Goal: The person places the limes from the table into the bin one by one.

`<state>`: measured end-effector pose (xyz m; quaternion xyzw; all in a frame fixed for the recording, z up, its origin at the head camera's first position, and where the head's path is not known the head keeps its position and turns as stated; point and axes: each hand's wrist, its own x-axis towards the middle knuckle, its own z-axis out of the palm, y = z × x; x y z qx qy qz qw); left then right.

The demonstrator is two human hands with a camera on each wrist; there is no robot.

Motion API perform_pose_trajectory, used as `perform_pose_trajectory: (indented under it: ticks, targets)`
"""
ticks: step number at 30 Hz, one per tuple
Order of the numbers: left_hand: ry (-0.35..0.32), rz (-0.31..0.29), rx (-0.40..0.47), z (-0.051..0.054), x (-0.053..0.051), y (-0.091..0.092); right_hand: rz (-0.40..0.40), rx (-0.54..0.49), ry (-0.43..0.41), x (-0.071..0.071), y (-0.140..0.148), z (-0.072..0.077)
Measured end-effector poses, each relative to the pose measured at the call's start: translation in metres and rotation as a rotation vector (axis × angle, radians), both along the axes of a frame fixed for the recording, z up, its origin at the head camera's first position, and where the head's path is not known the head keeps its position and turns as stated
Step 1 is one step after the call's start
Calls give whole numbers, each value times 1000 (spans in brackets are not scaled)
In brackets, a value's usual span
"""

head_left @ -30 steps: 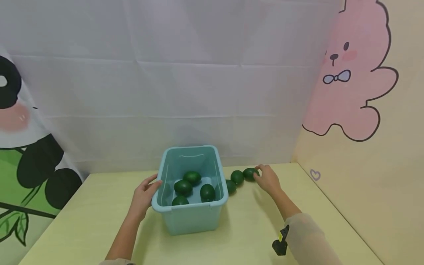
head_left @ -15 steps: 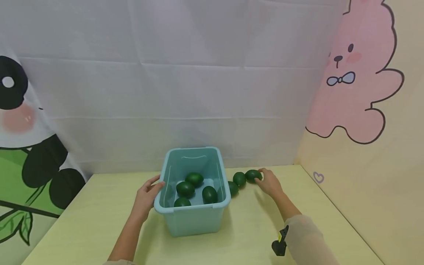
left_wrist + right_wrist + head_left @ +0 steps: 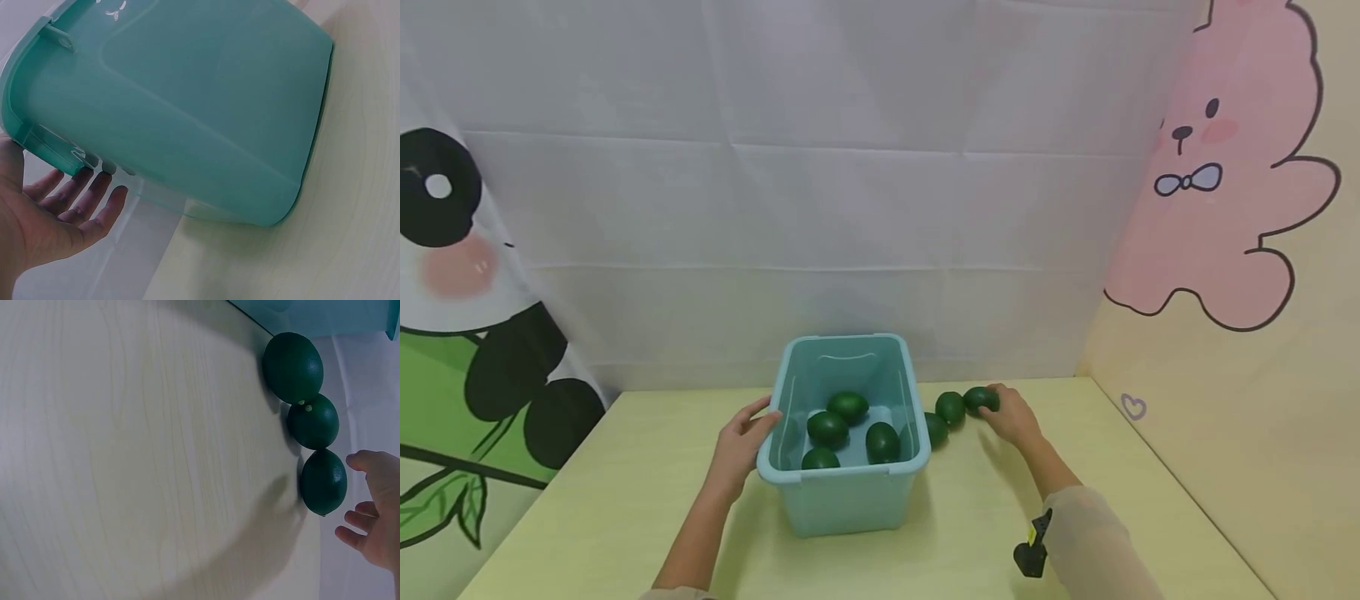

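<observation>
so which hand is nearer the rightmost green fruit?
Right. The right hand is beside that fruit; the left hand is across the bin, at its left side.

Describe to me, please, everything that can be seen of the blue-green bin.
The blue-green bin is deep, open-topped and roughly rectangular, with rounded corners, a flared lip and walls that look like smooth plastic. It stands upright on the pale table. At least four dark green fruits lie inside on its floor. The left hand holds its left rim, thumb over the lip. Another fruit lies close outside its right wall; contact there is unclear.
</observation>
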<state>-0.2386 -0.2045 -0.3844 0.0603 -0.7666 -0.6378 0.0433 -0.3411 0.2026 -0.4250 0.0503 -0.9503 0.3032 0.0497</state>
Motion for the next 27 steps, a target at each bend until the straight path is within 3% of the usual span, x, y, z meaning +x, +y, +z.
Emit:
perform_pose_trajectory:
  ticks: [27]
  targets:
    - [11, 1, -14, 2, 4, 0, 54, 14, -75, -10, 1, -14]
